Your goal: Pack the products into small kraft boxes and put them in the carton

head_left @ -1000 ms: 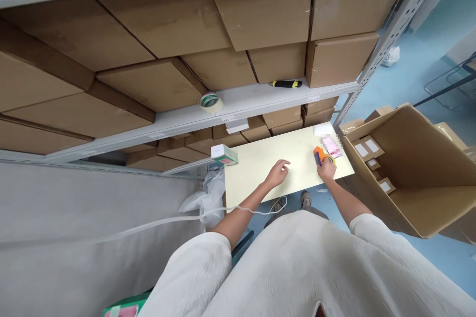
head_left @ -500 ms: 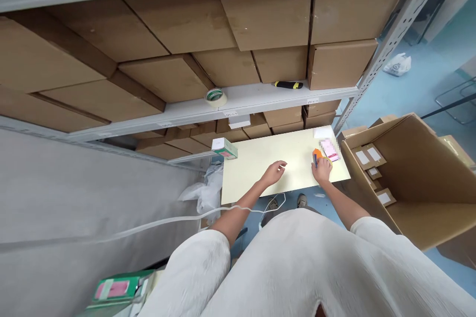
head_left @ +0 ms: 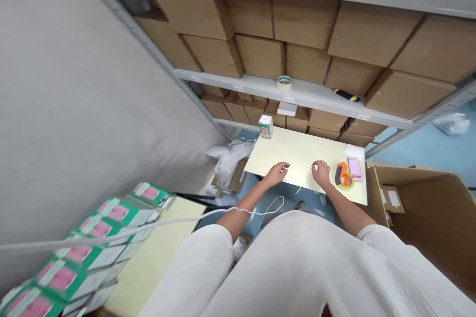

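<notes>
The tape tool (head_left: 342, 167) lies on the right part of the table (head_left: 293, 151), just to the right of the right hand (head_left: 322, 174). Its long way runs from the back of the table toward the person, with a small slant. The orange end points to the back, the yellow ring is at the near end, and the dark blue edge faces the right hand. That hand is half open over the table, with its fingers bent and a small gap by the thumb. The left hand (head_left: 275, 174) is half open too, with bent fingers and a narrow gap. A pink pack (head_left: 355, 169) lies just right of the tool, its long side also running front to back. A green box (head_left: 266, 128) stands up at the far left corner; what is in it cannot be seen. To the right, a big box (head_left: 439, 218) is open, and flat brown packs (head_left: 393, 199) with white labels sit inside by its left wall. Shut brown boxes (head_left: 260, 57) fill the shelf (head_left: 308, 93), with a tape roll (head_left: 284, 83) and a knife (head_left: 346, 95) in front.
</notes>
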`<control>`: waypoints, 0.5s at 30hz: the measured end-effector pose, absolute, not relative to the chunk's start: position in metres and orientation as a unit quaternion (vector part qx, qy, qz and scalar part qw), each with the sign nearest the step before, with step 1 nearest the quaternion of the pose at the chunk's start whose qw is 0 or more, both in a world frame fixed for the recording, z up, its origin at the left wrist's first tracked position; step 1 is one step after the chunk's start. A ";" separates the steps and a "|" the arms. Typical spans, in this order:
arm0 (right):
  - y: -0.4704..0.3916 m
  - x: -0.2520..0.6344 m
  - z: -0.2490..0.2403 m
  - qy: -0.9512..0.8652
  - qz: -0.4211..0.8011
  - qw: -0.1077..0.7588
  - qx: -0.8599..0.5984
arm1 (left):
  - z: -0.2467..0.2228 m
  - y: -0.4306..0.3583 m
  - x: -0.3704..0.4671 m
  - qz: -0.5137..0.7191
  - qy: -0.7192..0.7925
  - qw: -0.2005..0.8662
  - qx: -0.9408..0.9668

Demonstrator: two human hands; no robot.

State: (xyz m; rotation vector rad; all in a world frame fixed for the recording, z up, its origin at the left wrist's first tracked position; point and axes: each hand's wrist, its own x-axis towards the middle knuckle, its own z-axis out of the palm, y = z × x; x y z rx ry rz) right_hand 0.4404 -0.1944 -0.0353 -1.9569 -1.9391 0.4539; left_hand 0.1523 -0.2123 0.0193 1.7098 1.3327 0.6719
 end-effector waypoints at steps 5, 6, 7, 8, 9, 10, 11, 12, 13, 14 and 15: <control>-0.211 0.354 -0.020 -0.746 0.200 0.175 -0.610 | 0.015 -0.276 0.089 0.305 0.575 0.402 0.643; -0.217 0.337 -0.018 -0.756 0.208 0.178 -0.595 | 0.013 -0.290 0.078 0.307 0.581 0.399 0.639; -0.224 0.320 -0.015 -0.763 0.216 0.181 -0.581 | 0.012 -0.304 0.068 0.308 0.585 0.397 0.636; -0.232 0.305 -0.013 -0.769 0.223 0.185 -0.570 | 0.010 -0.317 0.058 0.308 0.589 0.397 0.633; -0.239 0.291 -0.011 -0.774 0.230 0.187 -0.560 | 0.009 -0.331 0.049 0.308 0.593 0.396 0.629; -0.247 0.277 -0.009 -0.779 0.235 0.188 -0.550 | 0.008 -0.344 0.040 0.310 0.598 0.395 0.625; -0.254 0.265 -0.007 -0.785 0.239 0.188 -0.540 | 0.007 -0.356 0.032 0.314 0.603 0.393 0.619; -0.262 0.254 -0.006 -0.791 0.242 0.187 -0.530 | 0.007 -0.369 0.024 0.318 0.610 0.389 0.613; -0.269 0.244 -0.004 -0.798 0.244 0.184 -0.519 | 0.008 -0.381 0.017 0.323 0.618 0.383 0.606; -0.276 0.235 -0.002 -0.806 0.247 0.181 -0.506 | 0.008 -0.392 0.010 0.328 0.626 0.375 0.600; -0.283 0.227 -0.001 -0.815 0.249 0.178 -0.492 | 0.010 -0.404 0.004 0.333 0.634 0.367 0.594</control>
